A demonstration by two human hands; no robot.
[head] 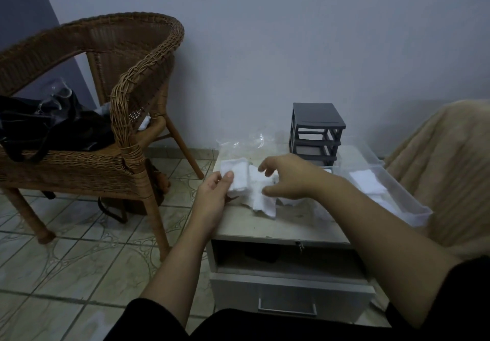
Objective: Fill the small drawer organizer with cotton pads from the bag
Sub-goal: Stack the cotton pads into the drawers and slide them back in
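Note:
White cotton pads point(261, 194) lie in a loose pile on the small bedside table point(291, 224). My left hand point(212, 197) pinches a stack of cotton pads point(237, 175) at the table's left edge. My right hand point(289, 176) hovers over the pile with fingers spread and relaxed, holding nothing. A clear plastic bag point(238, 145) lies flat behind the pile. The dark grey drawer organizer frame point(316, 131) stands at the back with its slots empty. A clear drawer point(384, 189) to the right holds more white pads.
A wicker chair point(119, 102) with a black bag point(39, 133) on its seat stands left of the table. A beige blanket point(450, 168) covers something on the right. The table has an open shelf and a lower drawer point(289, 298). Tiled floor lies around.

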